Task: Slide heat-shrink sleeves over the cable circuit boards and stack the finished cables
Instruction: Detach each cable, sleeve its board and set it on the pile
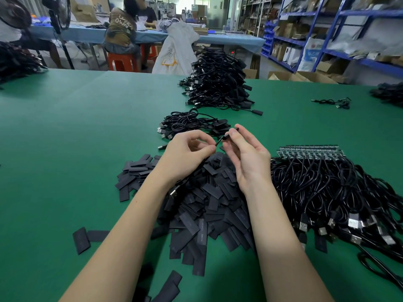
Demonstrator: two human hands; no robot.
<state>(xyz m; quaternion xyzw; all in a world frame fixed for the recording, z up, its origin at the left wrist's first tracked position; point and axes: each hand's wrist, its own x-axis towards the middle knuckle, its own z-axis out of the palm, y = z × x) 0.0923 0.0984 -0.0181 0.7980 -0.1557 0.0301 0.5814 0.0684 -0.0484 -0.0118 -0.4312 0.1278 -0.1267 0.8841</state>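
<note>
Head view: your left hand point(187, 153) pinches the black cable point(218, 142) between thumb and forefinger, the other fingers curled in. Your right hand point(246, 155) grips the sleeved end of that cable point(231, 134) between thumb and fingertips, palm turned toward you. The two hands are near each other, with only a short run of cable showing between them. Whether the circuit board is fully covered by the sleeve cannot be told; the fingers hide most of it.

All positions below are given from the loose pile of heat-shrink sleeves point(209, 203), which lies on the green desk point(65, 138) directly beneath both wrists. Both hands hover above the far edge of this pile, and the held cable trails down under the left wrist to a USB plug point(174, 191) resting on the pile. To the right of the pile, touching it, lies a bundle of unsleeved cables point(327, 188) with bare circuit boards point(309, 151) lined up in a row at its far end. Just beyond the pile sits a small stack of finished cables point(192, 124). Further beyond that stands a tall heap of cables point(218, 81). A few stray sleeves point(81, 239) lie to the near left of the pile.
</note>
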